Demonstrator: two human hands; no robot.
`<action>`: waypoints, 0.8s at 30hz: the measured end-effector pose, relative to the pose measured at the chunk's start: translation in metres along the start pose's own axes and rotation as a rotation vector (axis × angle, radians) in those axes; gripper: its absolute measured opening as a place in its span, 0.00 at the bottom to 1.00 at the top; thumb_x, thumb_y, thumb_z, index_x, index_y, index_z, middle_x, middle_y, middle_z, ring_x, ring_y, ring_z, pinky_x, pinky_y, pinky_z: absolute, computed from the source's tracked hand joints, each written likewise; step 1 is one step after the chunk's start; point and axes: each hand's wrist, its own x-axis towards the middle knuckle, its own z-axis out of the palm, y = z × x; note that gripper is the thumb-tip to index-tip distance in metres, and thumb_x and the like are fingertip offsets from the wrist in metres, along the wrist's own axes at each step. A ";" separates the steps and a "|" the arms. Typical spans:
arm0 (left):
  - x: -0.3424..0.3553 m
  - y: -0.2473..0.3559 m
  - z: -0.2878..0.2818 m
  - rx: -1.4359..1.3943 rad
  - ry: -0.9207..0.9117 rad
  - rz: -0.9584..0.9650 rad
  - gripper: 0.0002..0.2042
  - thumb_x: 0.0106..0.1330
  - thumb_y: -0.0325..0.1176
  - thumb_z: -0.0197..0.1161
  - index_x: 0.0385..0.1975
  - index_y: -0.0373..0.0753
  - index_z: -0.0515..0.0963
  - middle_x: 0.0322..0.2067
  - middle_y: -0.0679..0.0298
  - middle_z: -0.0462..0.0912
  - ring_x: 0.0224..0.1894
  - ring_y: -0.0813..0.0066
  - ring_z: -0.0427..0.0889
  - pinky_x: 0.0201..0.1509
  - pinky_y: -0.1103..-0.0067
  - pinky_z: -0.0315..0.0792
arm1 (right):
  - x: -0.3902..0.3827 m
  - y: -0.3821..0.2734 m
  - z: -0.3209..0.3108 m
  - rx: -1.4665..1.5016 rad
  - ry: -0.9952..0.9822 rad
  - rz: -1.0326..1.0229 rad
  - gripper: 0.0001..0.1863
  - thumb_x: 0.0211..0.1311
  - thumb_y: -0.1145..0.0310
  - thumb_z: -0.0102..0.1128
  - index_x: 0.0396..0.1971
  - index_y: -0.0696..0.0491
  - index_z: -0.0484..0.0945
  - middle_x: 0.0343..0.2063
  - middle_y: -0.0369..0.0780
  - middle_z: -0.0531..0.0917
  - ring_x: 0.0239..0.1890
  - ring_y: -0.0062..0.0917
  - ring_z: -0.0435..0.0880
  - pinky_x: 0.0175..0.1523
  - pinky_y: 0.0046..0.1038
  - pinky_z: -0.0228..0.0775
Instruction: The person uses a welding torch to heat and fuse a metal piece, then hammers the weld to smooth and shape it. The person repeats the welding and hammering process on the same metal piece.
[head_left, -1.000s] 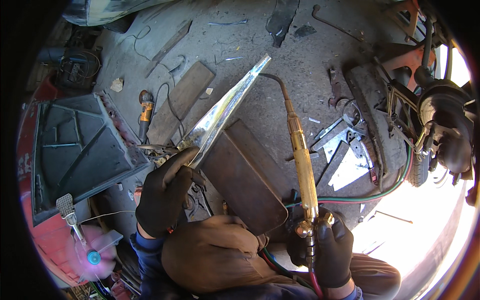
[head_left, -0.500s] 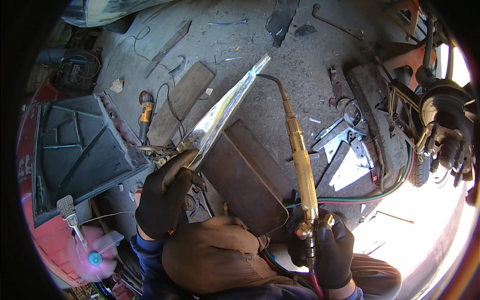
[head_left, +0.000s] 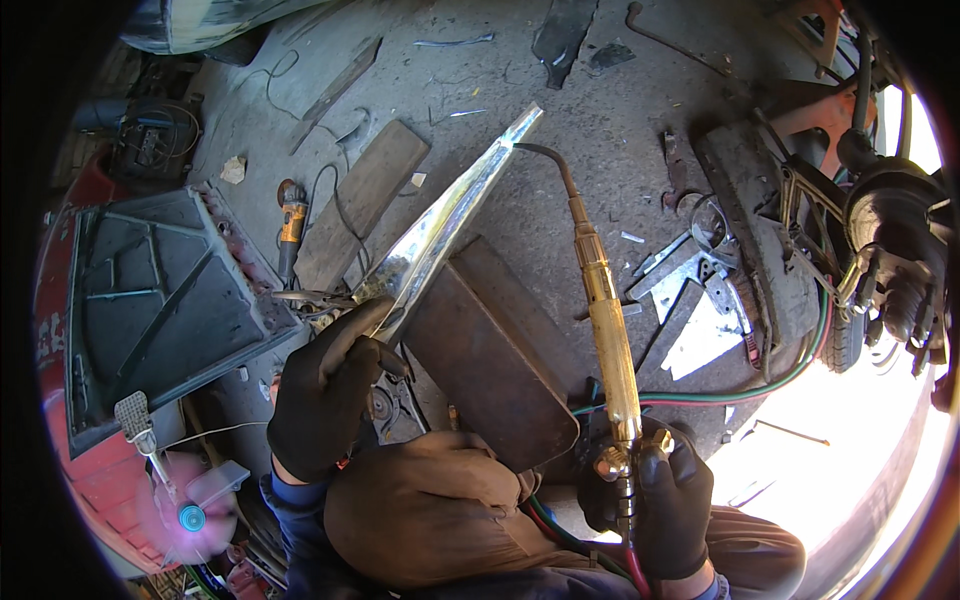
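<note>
A long, tapering piece of shiny sheet metal (head_left: 440,220) slants up and away from my gloved left hand (head_left: 335,390), which pinches its wide near end. My right hand (head_left: 655,500), also in a dark glove, is wrapped round the valve end of a brass gas torch (head_left: 612,340). The torch's bent dark tip (head_left: 550,158) points left at the narrow far end of the sheet metal, where a small bright spot glows. Red and green hoses (head_left: 690,398) belong with the torch; one red hose leaves its lower end.
A rusty steel block (head_left: 490,350) lies below the sheet metal. Left are an angle grinder (head_left: 291,225), a wooden board (head_left: 365,200), a dark panel (head_left: 150,290) and a spinning fan (head_left: 191,517). Metal scraps (head_left: 690,310) and a wheel hub assembly (head_left: 890,230) are at right.
The torch and my right hand have shifted very slightly to the right. The tip stays at the sheet metal's far end, and my left hand keeps its pinch.
</note>
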 end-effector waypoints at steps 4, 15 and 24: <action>0.001 -0.003 0.001 0.004 -0.004 0.033 0.22 0.84 0.29 0.51 0.73 0.32 0.77 0.35 0.59 0.91 0.18 0.87 0.73 0.25 0.84 0.67 | 0.000 0.000 0.000 -0.016 -0.003 -0.003 0.23 0.84 0.62 0.61 0.66 0.62 0.79 0.45 0.40 0.91 0.36 0.15 0.88 0.39 0.20 0.80; 0.002 -0.003 0.002 0.004 0.001 0.029 0.22 0.84 0.29 0.50 0.73 0.33 0.77 0.34 0.60 0.91 0.18 0.88 0.72 0.24 0.85 0.66 | -0.001 -0.006 0.005 0.007 0.029 0.037 0.23 0.83 0.62 0.61 0.67 0.62 0.78 0.39 0.41 0.91 0.28 0.16 0.86 0.32 0.20 0.79; 0.000 0.004 -0.003 0.002 -0.039 -0.049 0.21 0.85 0.29 0.53 0.74 0.36 0.77 0.38 0.63 0.90 0.28 0.88 0.75 0.35 0.83 0.73 | -0.001 0.002 -0.004 0.033 -0.008 0.063 0.22 0.84 0.62 0.60 0.67 0.62 0.78 0.39 0.41 0.91 0.27 0.15 0.86 0.32 0.20 0.78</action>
